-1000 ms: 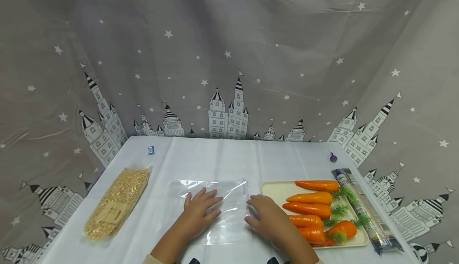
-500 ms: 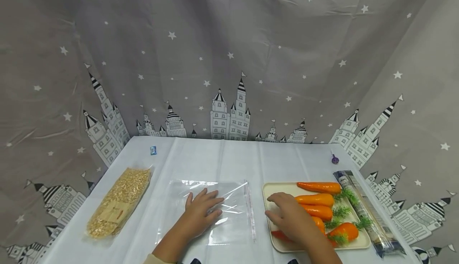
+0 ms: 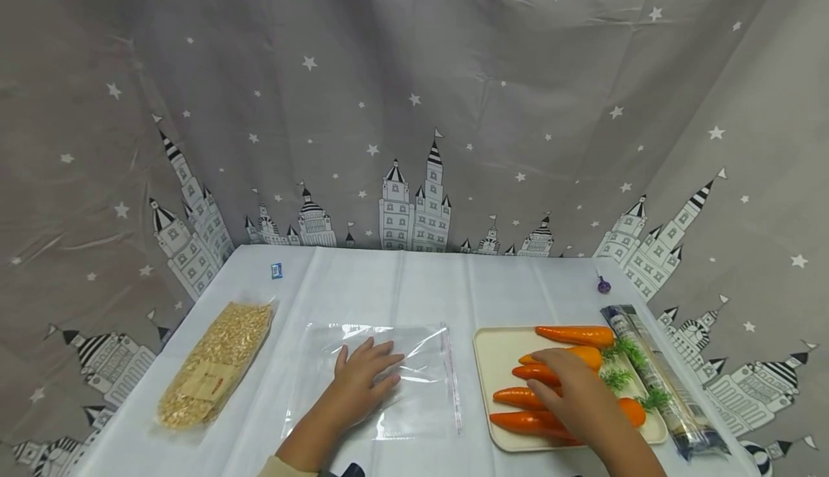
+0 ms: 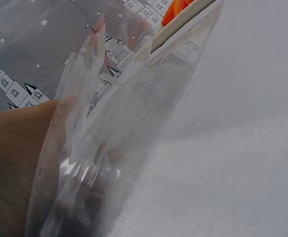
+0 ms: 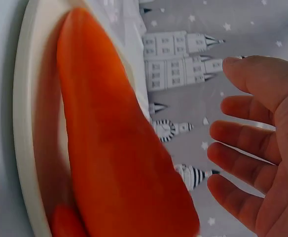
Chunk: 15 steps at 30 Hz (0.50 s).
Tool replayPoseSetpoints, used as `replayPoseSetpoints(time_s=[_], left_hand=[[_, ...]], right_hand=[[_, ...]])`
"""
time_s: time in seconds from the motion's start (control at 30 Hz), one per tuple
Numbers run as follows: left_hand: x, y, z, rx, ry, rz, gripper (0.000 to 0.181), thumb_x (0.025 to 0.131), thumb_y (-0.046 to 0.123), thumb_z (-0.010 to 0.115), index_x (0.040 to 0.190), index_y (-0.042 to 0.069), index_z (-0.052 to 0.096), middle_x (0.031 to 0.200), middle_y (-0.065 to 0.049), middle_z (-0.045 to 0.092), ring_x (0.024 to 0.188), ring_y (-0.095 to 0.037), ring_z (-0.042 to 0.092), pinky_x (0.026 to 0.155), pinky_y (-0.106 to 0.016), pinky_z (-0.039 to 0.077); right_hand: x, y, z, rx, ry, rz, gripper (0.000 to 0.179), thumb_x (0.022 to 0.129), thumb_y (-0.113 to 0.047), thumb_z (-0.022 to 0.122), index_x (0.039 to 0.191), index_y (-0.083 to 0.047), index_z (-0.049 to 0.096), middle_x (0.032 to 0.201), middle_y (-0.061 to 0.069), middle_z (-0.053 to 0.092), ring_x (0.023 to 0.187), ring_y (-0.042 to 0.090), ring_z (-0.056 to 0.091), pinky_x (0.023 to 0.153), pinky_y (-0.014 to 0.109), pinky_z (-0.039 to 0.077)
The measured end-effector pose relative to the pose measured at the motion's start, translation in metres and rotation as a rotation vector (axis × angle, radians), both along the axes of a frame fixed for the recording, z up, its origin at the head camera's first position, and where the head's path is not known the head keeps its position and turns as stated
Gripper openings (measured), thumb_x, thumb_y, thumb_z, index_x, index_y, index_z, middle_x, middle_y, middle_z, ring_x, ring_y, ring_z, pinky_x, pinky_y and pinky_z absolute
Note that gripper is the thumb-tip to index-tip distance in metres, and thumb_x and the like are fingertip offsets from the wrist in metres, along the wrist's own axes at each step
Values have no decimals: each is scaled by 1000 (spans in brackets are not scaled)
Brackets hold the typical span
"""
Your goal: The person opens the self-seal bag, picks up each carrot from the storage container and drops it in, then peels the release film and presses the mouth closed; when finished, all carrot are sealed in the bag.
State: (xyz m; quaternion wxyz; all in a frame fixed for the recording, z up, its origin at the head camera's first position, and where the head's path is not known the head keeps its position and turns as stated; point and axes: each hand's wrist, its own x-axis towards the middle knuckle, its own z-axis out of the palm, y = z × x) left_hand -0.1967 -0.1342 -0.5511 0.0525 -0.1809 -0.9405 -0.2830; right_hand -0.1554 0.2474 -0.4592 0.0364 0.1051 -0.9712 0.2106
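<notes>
My left hand [image 3: 359, 391] lies with fingers spread on a clear plastic zip bag [image 3: 417, 416], which is flat on the white table. Wrinkled clear plastic [image 4: 129, 113] fills the middle of the left wrist view beside my skin, hiding the fingers. My right hand [image 3: 576, 394] is over a cream tray [image 3: 482, 362] of several orange carrots [image 3: 573, 335] with green tops. In the right wrist view the right hand [image 5: 262, 133] has its fingers apart and holds nothing; a large carrot [image 5: 109, 133] fills the foreground.
A clear bag of yellowish grains [image 3: 214, 369] lies at the left. Long clear packages [image 3: 667, 383] lie along the right, beside the tray. A small blue packet [image 3: 276, 270] and a small purple item [image 3: 604, 285] sit near the back corners. A grey castle-print curtain [image 3: 414, 67] hangs behind.
My right hand has left the zip bag's right edge and moved right, over the carrots on the tray. My left hand stays on the bag.
</notes>
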Motion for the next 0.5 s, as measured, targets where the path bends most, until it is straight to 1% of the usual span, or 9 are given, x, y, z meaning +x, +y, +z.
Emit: replayPoseSetpoints(time_s=[0.07,0.13,0.33,0.4,0.5], left_hand=[[0,0,0,4,6,-1,36,101,37,67,136,28,70,154,-4,57,152,-42,38,118,-79,7],[0,-1,0,12,6,-3,36,101,37,68,136,28,70,154,-4,57,151,-42,38,117,-80,7],[1,-1,1,22,-4,-2,36,101,37,67,136,28,70,154,-4,57,151,-42,38,118,-79,7],[1,-1,1,23,1,-1,35,101,37,67,135,27,70,153,-5,58,151,-43,39,117,-80,8],[1,0,0,26,10,-2,35,101,37,67,134,26,71,152,-6,59,150,-44,40,116,-80,9]], right_hand=[[3,5,3,10,-16,-14,43,95,-31,79,132,-12,69,134,8,68,128,35,61,105,60,51],[5,10,7,21,-54,-42,45,94,-33,79,133,-12,68,135,10,67,128,37,61,105,63,50],[9,25,11,33,-201,-123,52,92,-38,80,135,-12,67,138,13,65,127,39,60,102,67,50],[11,32,11,51,-208,-129,55,92,-40,80,136,-11,66,138,14,65,127,40,60,102,67,50],[13,40,10,83,-195,-122,58,91,-44,79,137,-10,65,137,14,66,127,42,60,101,67,50]])
